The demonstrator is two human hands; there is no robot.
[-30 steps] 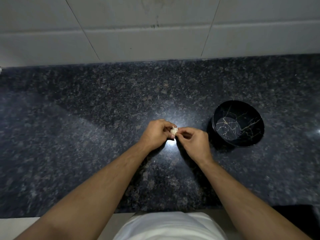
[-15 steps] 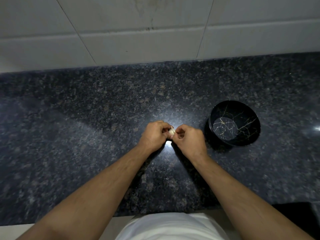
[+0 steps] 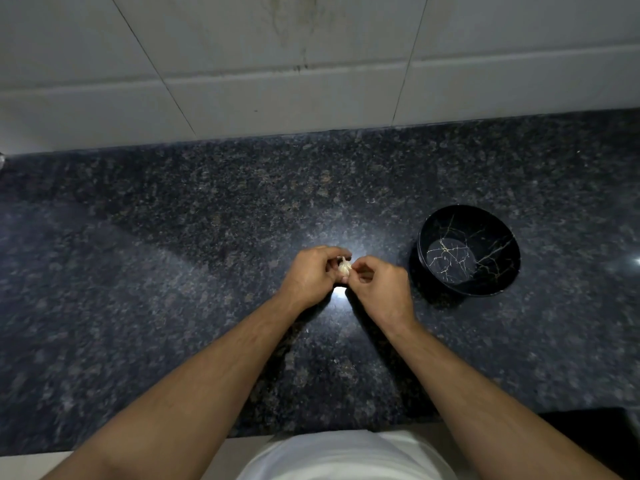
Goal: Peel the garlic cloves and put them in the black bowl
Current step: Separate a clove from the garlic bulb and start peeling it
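A small pale garlic clove (image 3: 344,267) with papery skin sits between my two hands above the dark granite counter (image 3: 173,254). My left hand (image 3: 311,275) grips the clove with curled fingers from the left. The fingertips of my right hand (image 3: 379,289) pinch the clove's right side. The black bowl (image 3: 498,282), veined with gold lines, stands on the counter to the right of my right hand. Nothing shows inside it.
A white tiled wall (image 3: 311,64) rises behind the counter. The counter's front edge runs just in front of my white shirt (image 3: 346,455). A dark object (image 3: 595,434) sits at the lower right corner.
Both hands stay together on the clove with only slight finger shifts. The view has drifted a little; the bowl has not moved.
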